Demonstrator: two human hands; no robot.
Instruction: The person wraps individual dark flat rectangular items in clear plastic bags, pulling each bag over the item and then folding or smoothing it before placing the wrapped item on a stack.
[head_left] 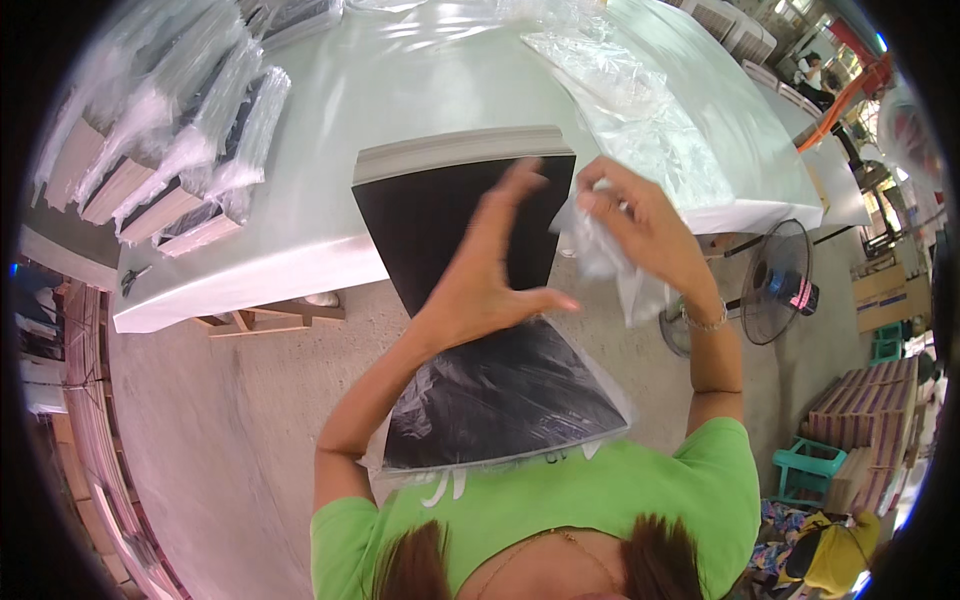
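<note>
A thick black-faced stack of boards or sheets with pale edges leans at the table's near edge. In front of it my left hand is open, thumb and fingers spread apart, the fingertips blurred. I cannot tell whether they touch the black face. To the right, my right hand is closed on a crumpled piece of clear plastic film, which hangs below the fingers. Lower down, against my torso, is a black panel covered in clear plastic; where it meets the stack is hidden behind my left hand and wrist.
Several plastic-wrapped stacks line the left of the pale-covered table. Small scissors lie at its left corner. Clear plastic sheets spread over the right side. A standing fan and green stools are at right.
</note>
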